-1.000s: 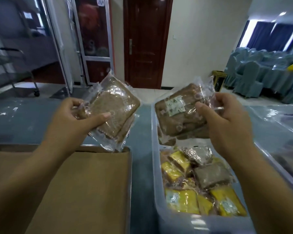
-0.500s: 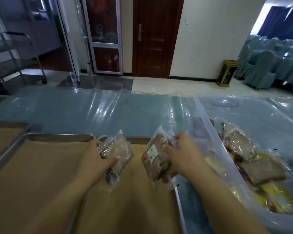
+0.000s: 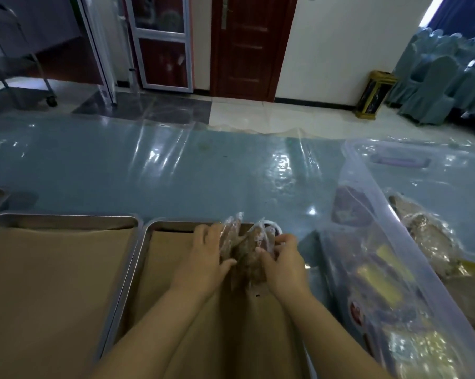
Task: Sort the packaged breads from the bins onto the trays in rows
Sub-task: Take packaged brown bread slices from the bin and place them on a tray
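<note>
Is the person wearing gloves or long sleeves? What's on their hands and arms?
No gloves. The left hand and the right hand are bare, and no rings show. The left forearm and the right forearm are bare too, right down to the picture's bottom edge: no sleeve, watch or bracelet shows. Anything worn higher up the arms is out of view.

Our left hand [image 3: 203, 258] and right hand [image 3: 285, 265] are bare; our left forearm [image 3: 160, 318] and right forearm [image 3: 326, 324] likewise, uncovered throughout.
</note>
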Demonstrator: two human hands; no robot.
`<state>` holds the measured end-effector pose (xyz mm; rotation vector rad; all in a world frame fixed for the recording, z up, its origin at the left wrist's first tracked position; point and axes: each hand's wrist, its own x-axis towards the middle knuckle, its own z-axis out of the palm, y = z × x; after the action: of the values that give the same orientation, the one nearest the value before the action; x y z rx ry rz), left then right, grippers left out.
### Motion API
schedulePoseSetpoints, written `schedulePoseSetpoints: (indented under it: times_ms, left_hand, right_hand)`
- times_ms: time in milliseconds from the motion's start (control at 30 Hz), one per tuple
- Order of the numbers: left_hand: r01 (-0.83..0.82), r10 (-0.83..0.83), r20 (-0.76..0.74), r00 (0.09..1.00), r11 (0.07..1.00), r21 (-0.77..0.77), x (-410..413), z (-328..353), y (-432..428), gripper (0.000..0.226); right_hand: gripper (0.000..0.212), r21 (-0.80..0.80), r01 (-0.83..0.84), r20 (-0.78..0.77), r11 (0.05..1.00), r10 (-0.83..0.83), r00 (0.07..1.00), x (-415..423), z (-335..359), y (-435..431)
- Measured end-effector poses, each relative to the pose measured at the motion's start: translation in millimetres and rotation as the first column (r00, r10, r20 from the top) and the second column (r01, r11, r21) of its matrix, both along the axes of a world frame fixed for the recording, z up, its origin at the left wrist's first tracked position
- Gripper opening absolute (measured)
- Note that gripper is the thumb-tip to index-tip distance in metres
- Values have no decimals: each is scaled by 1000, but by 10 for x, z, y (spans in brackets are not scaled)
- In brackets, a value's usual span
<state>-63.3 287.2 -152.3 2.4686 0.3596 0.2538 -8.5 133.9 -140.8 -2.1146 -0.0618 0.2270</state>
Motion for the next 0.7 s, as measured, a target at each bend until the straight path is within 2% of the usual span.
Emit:
schedulePoseSetpoints:
  times_ms: [133, 233, 333, 400, 533, 700]
  left_hand:
    - [171, -173, -29, 984, 983, -61, 17, -201, -118, 69]
    - [253, -254, -45, 966, 967, -21, -10, -336, -146, 74]
    - [220, -220, -112, 969, 975, -13, -34, -449, -120, 82]
    - [226, -218, -118, 969, 973, 57, -32, -515, -115, 79]
    - [189, -185, -79, 980, 980, 54, 101, -559, -149, 71]
    - [191, -187, -113, 976, 981, 25, 387, -547, -167, 76]
  right_hand:
    - [42, -86, -15, 59, 996, 20, 998, 35, -90, -122]
    - [46, -109, -78, 56, 991, 84, 995, 2, -181, -251]
    - [50, -123, -122, -8, 985, 122, 992, -16, -266, -397]
    - [56, -143, -124, 11, 982, 127, 992, -6, -292, -457]
    - [44, -138, -68, 145, 988, 88, 985, 109, -292, -425]
    - [37, -141, -10, 133, 990, 29, 991, 392, -265, -310]
